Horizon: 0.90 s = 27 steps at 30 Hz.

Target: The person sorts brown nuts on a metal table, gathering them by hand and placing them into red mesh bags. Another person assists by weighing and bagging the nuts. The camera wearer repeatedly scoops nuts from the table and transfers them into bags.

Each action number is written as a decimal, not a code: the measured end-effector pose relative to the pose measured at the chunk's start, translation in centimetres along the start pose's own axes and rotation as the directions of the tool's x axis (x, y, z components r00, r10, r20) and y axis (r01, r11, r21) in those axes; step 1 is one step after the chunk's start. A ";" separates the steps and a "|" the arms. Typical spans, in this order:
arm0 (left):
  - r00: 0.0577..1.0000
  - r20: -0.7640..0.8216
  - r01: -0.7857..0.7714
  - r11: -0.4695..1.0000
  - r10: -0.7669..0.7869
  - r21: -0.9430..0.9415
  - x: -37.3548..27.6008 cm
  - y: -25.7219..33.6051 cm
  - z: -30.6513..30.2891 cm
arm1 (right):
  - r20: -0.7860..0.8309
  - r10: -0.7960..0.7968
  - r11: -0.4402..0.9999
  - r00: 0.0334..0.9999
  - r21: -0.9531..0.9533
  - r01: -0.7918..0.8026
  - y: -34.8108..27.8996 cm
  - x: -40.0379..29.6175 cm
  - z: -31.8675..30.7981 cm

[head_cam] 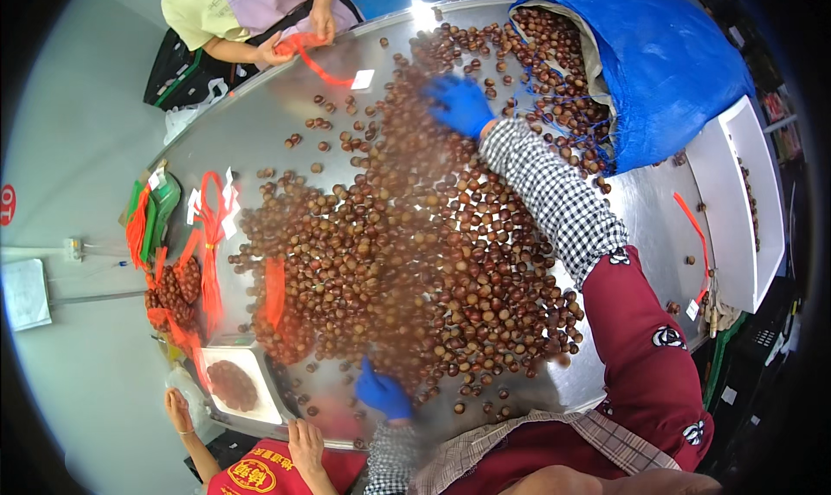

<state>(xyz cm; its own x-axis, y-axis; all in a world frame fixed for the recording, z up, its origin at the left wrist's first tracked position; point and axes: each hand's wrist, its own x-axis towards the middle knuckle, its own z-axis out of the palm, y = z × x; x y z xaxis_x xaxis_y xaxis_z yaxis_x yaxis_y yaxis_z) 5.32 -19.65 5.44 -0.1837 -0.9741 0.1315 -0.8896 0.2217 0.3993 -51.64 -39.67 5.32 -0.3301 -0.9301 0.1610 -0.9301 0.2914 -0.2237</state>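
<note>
Many loose chestnuts [500,267] lie spread over a steel table [260,118]. My right hand [458,105], in a blue glove, reaches far across to the back edge of the heap, near the mouth of a blue woven sack [669,73] that lies on its side with chestnuts spilling out. It is blurred, with no chestnut seen gripped. My left hand [383,391], also gloved in blue, is low at the near edge of the heap, beside the chestnuts; its fingers show only partly. A red mesh bag of chestnuts [285,336] lies at the heap's near left part.
A co-worker's hands [295,40] hold a red mesh bag at the far side. Another person's hands [305,440] are near a scale [263,371] bearing a filled bag. Empty red nets [211,235] and filled bags [175,287] lie left; a white foam box [746,203] stands right.
</note>
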 end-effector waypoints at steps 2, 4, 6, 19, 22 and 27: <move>1.000 -0.006 -0.005 1.000 0.005 -0.028 0.1 -0.1 0.3 | 0.048 -0.062 0.995 0.997 0.085 0.058 -2.8 -1.8 0.2; 0.998 -0.053 -0.020 0.999 0.019 -0.032 0.2 0.3 0.6 | 0.061 -0.120 0.968 0.991 0.228 0.103 -5.3 -3.4 1.3; 0.997 -0.063 -0.051 0.998 0.050 -0.029 0.1 0.3 0.3 | 0.118 -0.186 0.934 0.975 0.331 0.138 -8.9 -5.5 0.8; 1.000 -0.005 0.001 1.000 -0.001 -0.018 0.3 -0.6 0.5 | 0.211 -0.528 0.802 0.823 0.442 0.402 -20.6 -23.0 -4.0; 0.997 -0.047 -0.052 0.998 0.054 0.030 0.2 -0.6 0.6 | 0.164 -0.518 0.807 0.839 0.417 0.417 -20.7 -25.8 -4.2; 0.999 -0.004 -0.042 0.999 0.042 -0.006 0.9 -0.4 0.9 | 0.241 -0.340 0.932 0.909 0.212 0.293 -16.5 -28.2 -7.3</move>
<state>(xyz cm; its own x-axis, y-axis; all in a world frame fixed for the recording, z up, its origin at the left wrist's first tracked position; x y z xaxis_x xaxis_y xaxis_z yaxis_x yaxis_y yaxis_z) 5.12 -20.68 4.58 -0.2190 -0.9638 0.1518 -0.8788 0.2625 0.3985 -28.12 -16.61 11.46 0.0554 -0.9984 -0.0092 -0.9298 -0.0482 -0.3648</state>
